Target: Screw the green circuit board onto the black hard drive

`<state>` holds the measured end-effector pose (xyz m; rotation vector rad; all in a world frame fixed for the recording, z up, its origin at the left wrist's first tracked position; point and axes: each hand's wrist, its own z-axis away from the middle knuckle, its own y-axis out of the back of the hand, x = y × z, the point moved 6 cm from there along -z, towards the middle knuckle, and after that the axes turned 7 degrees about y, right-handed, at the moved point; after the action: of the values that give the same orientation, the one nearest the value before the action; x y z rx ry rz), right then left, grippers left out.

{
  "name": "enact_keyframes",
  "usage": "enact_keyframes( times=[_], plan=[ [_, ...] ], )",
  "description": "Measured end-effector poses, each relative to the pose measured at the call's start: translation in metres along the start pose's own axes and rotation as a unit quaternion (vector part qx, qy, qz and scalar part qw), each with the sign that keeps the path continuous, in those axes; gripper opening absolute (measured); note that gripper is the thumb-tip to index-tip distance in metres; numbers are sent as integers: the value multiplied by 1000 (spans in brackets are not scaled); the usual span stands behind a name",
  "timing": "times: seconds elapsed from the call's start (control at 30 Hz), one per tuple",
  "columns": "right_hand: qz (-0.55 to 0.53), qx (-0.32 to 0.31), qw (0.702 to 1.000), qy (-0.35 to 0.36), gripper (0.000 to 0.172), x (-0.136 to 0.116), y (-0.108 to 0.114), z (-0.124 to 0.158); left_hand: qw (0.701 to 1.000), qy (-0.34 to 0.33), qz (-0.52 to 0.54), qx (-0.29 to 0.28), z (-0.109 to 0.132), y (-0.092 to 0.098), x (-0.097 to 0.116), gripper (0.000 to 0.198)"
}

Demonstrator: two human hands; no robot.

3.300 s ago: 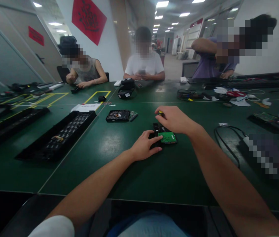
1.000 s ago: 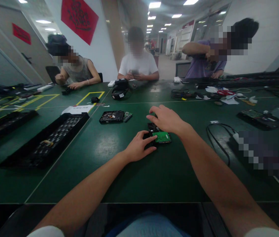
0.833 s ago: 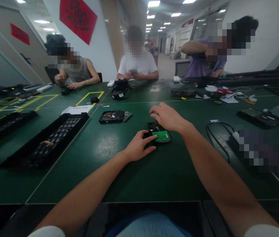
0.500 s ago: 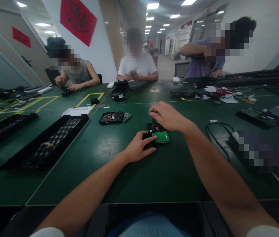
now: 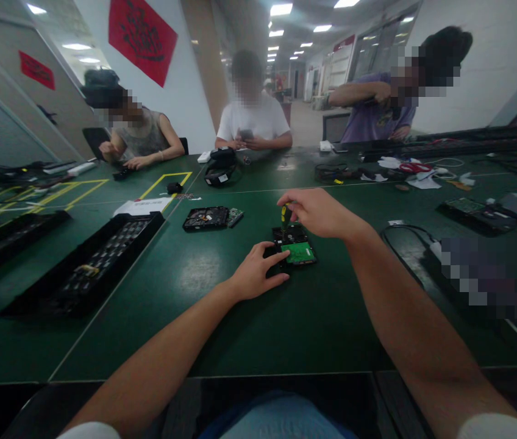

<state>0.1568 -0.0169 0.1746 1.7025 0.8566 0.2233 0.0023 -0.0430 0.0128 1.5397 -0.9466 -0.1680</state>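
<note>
Gripping screwdriver (image 5: 285, 214), drive (image 5: 299, 251) seemingly below right fingers (image 5: 295, 206)

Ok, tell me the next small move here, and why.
Probably press the screwdriver down onto the hard drive and twist. The right hand pinches it upright over the drive's far end, the green board faces up, and the left hand steadies the near edge on the table.

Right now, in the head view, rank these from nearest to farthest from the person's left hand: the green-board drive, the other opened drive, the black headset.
1. green-board drive: under the fingertips of the left hand, at its right.
2. other opened drive: ahead and to the left.
3. black headset: far across the table.
</note>
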Motion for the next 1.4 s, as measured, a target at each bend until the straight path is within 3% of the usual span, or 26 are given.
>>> enact_keyframes(
  times=[0.17,0.33,0.47,0.8,0.97,1.23,1.4],
  plan=[
    [0,13,1000,-3,21,-1,3,1,1000,1,-5,-1,0,1,3,64],
    [9,37,998,-50,19,7,4,1,1000,3,-6,-7,0,1,1,65],
    [11,34,999,-20,15,6,3,-1,1000,8,0,-8,1,2,1,66],
    [-2,10,1000,0,30,0,0,-2,1000,11,10,1,1,4,4,70],
    [9,-4,1000,12,31,2,-3,-1,1000,9,7,0,1,3,3,69],
    [-16,32,998,-43,21,9,-2,2,1000,4,9,2,1,1,1,69],
    [1,39,999,-28,19,9,0,0,1000,4,6,-2,1,2,2,70]
  ],
)
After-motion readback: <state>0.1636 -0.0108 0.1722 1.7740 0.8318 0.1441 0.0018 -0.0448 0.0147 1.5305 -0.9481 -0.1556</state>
